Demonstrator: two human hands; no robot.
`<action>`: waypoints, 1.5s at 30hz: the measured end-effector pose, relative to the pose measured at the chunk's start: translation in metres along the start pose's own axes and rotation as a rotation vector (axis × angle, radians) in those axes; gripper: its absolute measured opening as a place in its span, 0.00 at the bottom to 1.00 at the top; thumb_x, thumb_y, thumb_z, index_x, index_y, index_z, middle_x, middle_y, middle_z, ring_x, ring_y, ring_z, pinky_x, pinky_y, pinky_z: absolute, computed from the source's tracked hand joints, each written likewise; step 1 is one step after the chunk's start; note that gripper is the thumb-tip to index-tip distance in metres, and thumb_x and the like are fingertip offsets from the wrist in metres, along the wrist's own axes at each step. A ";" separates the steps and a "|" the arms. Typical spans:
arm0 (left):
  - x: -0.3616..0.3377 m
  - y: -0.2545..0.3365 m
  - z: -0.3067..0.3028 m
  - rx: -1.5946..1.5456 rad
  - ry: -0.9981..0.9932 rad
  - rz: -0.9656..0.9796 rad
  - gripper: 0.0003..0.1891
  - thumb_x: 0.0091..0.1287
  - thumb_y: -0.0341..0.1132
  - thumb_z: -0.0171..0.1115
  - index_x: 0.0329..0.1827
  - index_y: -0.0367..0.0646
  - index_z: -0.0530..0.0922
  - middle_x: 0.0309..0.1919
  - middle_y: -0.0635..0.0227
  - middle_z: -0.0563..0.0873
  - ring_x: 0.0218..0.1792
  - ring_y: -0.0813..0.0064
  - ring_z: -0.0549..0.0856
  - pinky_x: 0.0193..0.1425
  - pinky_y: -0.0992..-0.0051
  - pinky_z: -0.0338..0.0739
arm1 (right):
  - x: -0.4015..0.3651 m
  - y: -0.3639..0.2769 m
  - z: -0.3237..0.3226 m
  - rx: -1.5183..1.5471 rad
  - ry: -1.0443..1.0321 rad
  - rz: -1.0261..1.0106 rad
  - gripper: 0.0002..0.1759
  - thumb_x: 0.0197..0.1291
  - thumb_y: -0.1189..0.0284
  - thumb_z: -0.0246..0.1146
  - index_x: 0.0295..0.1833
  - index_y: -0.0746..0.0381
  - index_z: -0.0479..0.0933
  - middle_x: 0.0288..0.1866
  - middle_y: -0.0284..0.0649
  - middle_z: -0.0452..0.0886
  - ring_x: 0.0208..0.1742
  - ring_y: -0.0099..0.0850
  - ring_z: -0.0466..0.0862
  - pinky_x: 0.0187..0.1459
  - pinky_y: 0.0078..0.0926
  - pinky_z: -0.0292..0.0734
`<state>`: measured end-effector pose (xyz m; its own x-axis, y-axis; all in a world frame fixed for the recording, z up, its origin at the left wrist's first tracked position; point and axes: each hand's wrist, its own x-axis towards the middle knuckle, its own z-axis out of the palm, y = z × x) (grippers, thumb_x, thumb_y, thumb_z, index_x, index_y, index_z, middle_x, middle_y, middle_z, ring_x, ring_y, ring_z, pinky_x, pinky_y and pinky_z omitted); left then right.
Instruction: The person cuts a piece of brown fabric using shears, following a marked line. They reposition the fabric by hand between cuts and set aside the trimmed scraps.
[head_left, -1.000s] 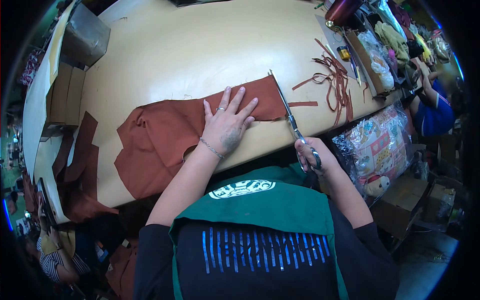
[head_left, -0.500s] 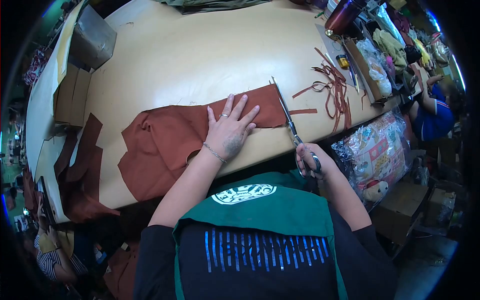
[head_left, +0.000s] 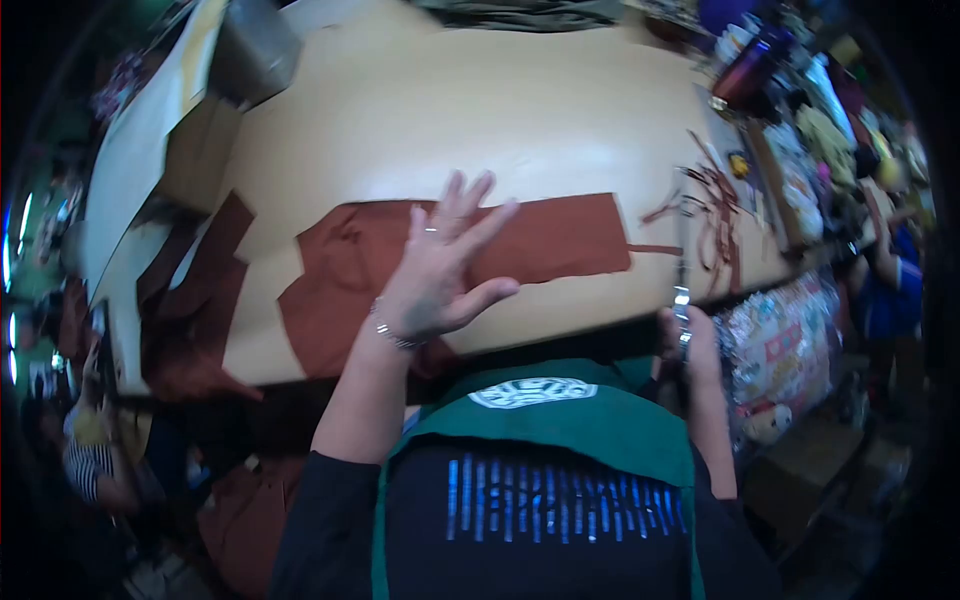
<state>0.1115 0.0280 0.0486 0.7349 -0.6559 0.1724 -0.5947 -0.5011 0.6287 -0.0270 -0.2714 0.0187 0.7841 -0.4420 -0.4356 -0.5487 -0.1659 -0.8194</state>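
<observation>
My left hand (head_left: 445, 260) is raised over a rust-brown fabric piece (head_left: 560, 238), fingers spread, holding nothing. The fabric lies flat on the table (head_left: 520, 110), wider and creased at its left part, with a straight cut edge at its right end. To the right, near the table's front edge, my right hand (head_left: 695, 345) is closed around the handles of metal scissors (head_left: 683, 250). Their blades point away from me and look nearly together, though blurred. A thin brown strip (head_left: 655, 249) lies between the fabric's right end and the blades.
Tangled brown offcut strips (head_left: 715, 215) lie at the right, beside a cardboard tray (head_left: 775, 190) of supplies. More brown fabric (head_left: 195, 310) hangs over the left edge near a cardboard box (head_left: 200, 150). A plastic-wrapped patterned bundle (head_left: 785, 345) sits below the right edge. Other people are at both sides.
My left hand has lifted off the fabric with its fingers spread. The scissors have moved right, away from the fabric's right edge, and their blades have turned more upright in view. The camera view has shifted.
</observation>
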 end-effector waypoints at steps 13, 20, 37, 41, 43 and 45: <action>-0.116 -0.071 -0.020 0.379 0.250 -0.124 0.13 0.45 0.24 0.54 0.35 0.47 0.77 0.34 0.66 0.78 0.37 0.62 0.77 0.40 0.65 0.72 | 0.028 0.010 -0.001 -0.804 0.362 -0.246 0.27 0.44 0.53 0.68 0.27 0.68 0.68 0.21 0.49 0.72 0.24 0.45 0.71 0.33 0.38 0.68; -0.196 -0.163 -0.257 1.150 0.757 -0.431 0.16 0.56 0.35 0.60 0.49 0.45 0.74 0.40 0.57 0.79 0.41 0.55 0.77 0.46 0.64 0.73 | 0.021 0.007 0.009 -0.848 0.412 -0.233 0.26 0.43 0.54 0.69 0.30 0.67 0.70 0.25 0.50 0.76 0.30 0.48 0.75 0.36 0.39 0.69; -0.522 0.019 -0.035 0.630 0.072 -2.654 0.36 0.52 0.61 0.57 0.64 0.60 0.61 0.68 0.71 0.54 0.69 0.58 0.49 0.61 0.35 0.48 | 0.029 0.004 0.004 -0.979 0.332 -0.238 0.32 0.44 0.47 0.66 0.30 0.69 0.70 0.24 0.49 0.73 0.27 0.44 0.73 0.35 0.37 0.69; -0.567 0.022 -0.035 0.643 0.139 -2.567 0.25 0.57 0.51 0.58 0.58 0.57 0.70 0.62 0.69 0.65 0.64 0.60 0.62 0.57 0.45 0.61 | 0.027 0.004 0.006 -0.988 0.342 -0.263 0.31 0.44 0.48 0.66 0.30 0.69 0.70 0.25 0.49 0.74 0.28 0.46 0.74 0.35 0.38 0.69; -0.591 0.015 -0.037 0.718 0.187 -2.457 0.19 0.59 0.46 0.57 0.53 0.55 0.74 0.57 0.68 0.72 0.59 0.61 0.69 0.54 0.50 0.67 | 0.026 0.007 0.005 -0.962 0.350 -0.251 0.30 0.44 0.49 0.66 0.30 0.68 0.71 0.25 0.50 0.75 0.29 0.47 0.75 0.35 0.38 0.69; -0.587 0.018 -0.039 0.792 0.239 -2.381 0.15 0.59 0.43 0.56 0.47 0.51 0.78 0.50 0.66 0.77 0.53 0.60 0.75 0.49 0.52 0.70 | 0.026 0.008 0.003 -0.912 0.347 -0.214 0.28 0.44 0.50 0.67 0.31 0.67 0.71 0.26 0.50 0.76 0.30 0.48 0.76 0.36 0.39 0.70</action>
<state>-0.3173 0.4261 -0.0115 0.0217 0.9993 0.0293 0.9110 -0.0077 -0.4124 -0.0100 -0.2814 -0.0007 0.8441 -0.5328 -0.0603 -0.5328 -0.8210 -0.2053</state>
